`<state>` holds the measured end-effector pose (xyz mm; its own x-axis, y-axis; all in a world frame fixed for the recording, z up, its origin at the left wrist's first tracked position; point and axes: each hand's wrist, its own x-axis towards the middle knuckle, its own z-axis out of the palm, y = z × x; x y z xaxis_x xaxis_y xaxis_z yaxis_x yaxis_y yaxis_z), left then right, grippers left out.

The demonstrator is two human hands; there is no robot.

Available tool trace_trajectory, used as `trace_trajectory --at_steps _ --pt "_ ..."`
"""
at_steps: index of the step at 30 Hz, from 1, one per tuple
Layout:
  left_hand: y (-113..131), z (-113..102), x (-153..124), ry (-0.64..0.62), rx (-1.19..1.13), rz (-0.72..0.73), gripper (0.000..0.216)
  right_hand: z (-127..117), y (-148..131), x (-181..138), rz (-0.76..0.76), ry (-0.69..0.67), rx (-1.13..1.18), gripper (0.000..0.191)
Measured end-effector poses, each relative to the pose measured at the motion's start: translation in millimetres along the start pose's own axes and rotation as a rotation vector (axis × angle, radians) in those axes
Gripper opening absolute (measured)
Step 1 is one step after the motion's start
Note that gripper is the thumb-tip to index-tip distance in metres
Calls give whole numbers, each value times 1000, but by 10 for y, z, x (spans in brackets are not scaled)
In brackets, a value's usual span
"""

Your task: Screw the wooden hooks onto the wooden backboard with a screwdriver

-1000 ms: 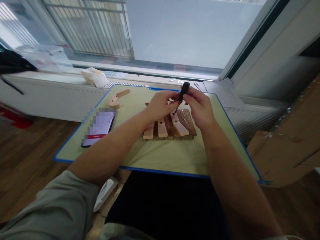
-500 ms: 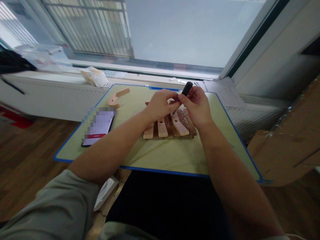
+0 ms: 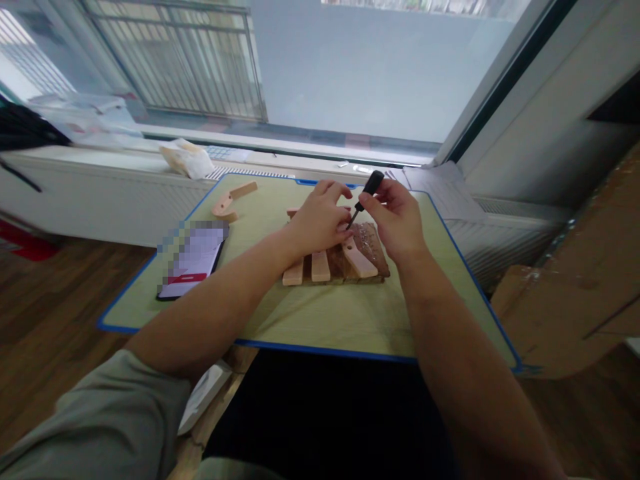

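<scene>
My right hand (image 3: 400, 223) is closed round a small screwdriver with a black handle (image 3: 372, 183), tilted so its thin shaft points down and left towards my left hand. My left hand (image 3: 320, 220) rests on a set of light wooden slats (image 3: 320, 265) lying on a brown wrapped block (image 3: 373, 243), its fingertips pinched near the screwdriver's tip; what they hold is too small to name. The slats lie on a yellow-green board with a blue rim (image 3: 320, 313).
A phone (image 3: 193, 260) lies on the board's left part, and a curved wooden piece (image 3: 231, 200) sits at its far left corner. A crumpled bag (image 3: 187, 159) is on the window sill. Cardboard boxes (image 3: 575, 293) stand to the right.
My right hand tipped the screwdriver further to the right and lowered its tip towards my left fingertips. The view shifted slightly; the slats stayed put.
</scene>
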<state>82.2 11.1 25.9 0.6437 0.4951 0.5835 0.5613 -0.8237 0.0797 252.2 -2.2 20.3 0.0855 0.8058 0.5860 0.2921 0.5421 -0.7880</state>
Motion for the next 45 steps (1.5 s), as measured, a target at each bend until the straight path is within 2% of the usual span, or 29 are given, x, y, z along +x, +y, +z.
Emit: trace_trajectory --at_steps 4,11,19,24,31,39,45 --pt "3 24 13 -20 -34 -26 18 3 -54 -27 27 -25 14 34" --pt "45 8 78 159 -230 -196 17 17 -22 -41 -13 -66 -18 31" --pt "22 12 78 117 -243 -134 16 -15 -100 -23 -28 -30 11 37" --pt "33 0 78 181 -247 -187 18 45 5 -27 -21 -9 53 34" --pt "34 -22 86 94 -247 -112 21 37 42 -16 -33 -3 58 31" --pt "21 0 84 173 -251 -228 20 73 1 -33 -27 3 88 29" --pt "30 -23 90 98 -264 -132 17 58 -1 -28 -22 -1 88 34"
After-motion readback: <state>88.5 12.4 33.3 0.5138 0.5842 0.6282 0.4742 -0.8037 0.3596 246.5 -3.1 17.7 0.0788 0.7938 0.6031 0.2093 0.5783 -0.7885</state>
